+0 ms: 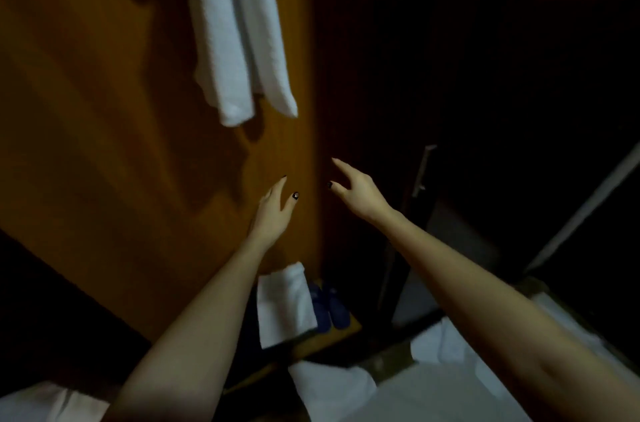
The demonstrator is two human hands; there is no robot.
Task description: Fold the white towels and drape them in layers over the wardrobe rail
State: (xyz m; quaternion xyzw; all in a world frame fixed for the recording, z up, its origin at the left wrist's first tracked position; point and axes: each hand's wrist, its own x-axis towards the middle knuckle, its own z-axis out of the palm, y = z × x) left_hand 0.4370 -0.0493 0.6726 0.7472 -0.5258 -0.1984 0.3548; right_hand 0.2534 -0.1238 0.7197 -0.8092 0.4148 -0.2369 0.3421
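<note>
Two hanging towels (218,41) (265,41), two empty hands (273,210) (356,191)

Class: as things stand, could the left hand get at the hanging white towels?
Probably yes: the left hand is open and empty below the hanging white towels, with nothing between them.

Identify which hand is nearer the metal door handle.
Right. The right hand is just left of the handle; the left hand lies farther left, before the wooden panel.
</note>
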